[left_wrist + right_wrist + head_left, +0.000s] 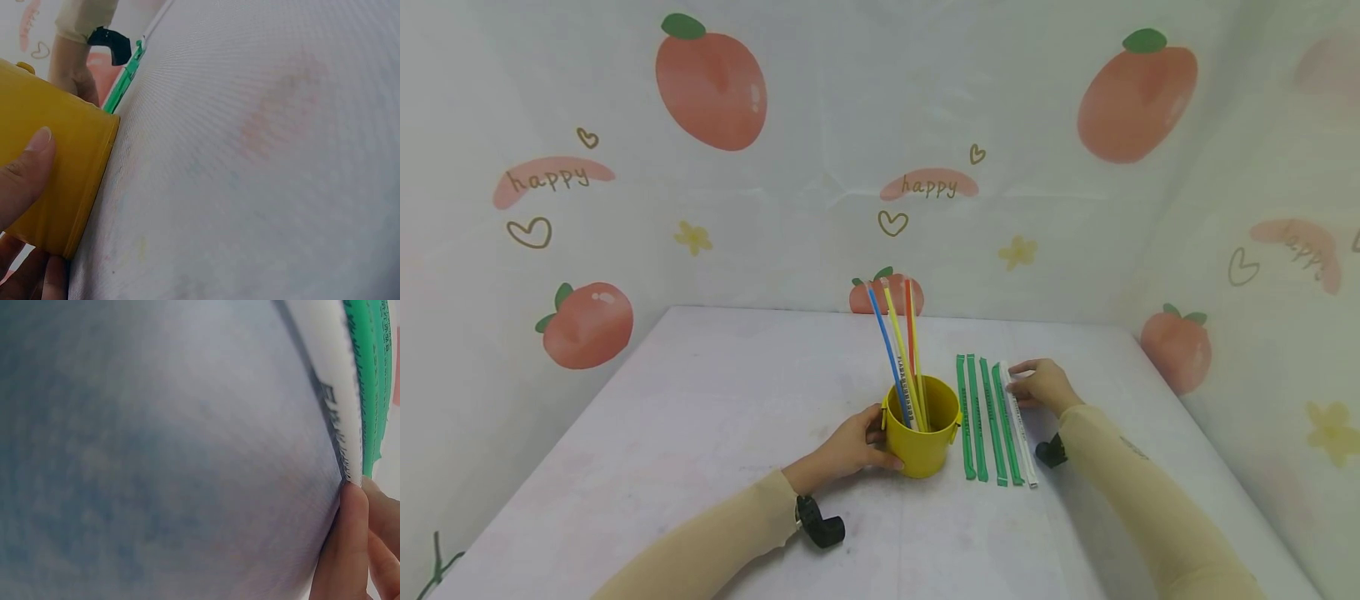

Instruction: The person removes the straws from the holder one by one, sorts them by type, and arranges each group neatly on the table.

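My left hand [856, 443] holds a small yellow bucket [922, 457] from its left side, thumb across the front wall. In the left wrist view the thumb [28, 172] lies on the bucket [81, 156], other fingers beneath it. Blue, yellow and red straws [891, 346] in clear wrappers lean up out of the bucket. My right hand [1045, 386] is at the upper part of a white paper-wrapped straw [1026, 450] lying on the table. The right wrist view shows its fingertips pinching that white straw [331, 369].
Several green-wrapped straws [990, 417] lie side by side between the bucket and the white straw. The table [715, 400] has a pale cloth, and a white curtain [820, 100] printed with peaches hangs behind it. Each wrist wears a black camera [822, 527].
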Tool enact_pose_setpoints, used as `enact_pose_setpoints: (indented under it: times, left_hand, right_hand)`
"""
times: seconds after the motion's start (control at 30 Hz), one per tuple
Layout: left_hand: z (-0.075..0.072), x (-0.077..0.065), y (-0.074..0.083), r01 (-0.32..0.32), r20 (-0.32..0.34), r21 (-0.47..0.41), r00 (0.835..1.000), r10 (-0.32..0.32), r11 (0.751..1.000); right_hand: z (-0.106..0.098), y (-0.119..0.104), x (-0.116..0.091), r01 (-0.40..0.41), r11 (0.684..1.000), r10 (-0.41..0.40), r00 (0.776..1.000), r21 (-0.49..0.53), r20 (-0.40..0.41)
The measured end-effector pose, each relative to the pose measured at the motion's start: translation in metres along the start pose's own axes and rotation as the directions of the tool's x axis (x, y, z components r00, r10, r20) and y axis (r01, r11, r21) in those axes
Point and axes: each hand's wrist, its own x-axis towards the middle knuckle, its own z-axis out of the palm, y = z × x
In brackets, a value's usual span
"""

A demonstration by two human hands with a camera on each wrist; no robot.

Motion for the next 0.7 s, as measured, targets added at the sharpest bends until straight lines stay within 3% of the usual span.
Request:
enact_pose_setpoints:
  times: [0.7]
  left_hand:
    - [-0.0005, 0.0001, 0.0007, 0.017, -0.001, 0.007, 1.0, -0.017, 1.0]
  right_hand:
    - [-0.0003, 0.0025, 0.0026, -0.014, 1.0, 0.015, 1.0, 0.012, -0.004]
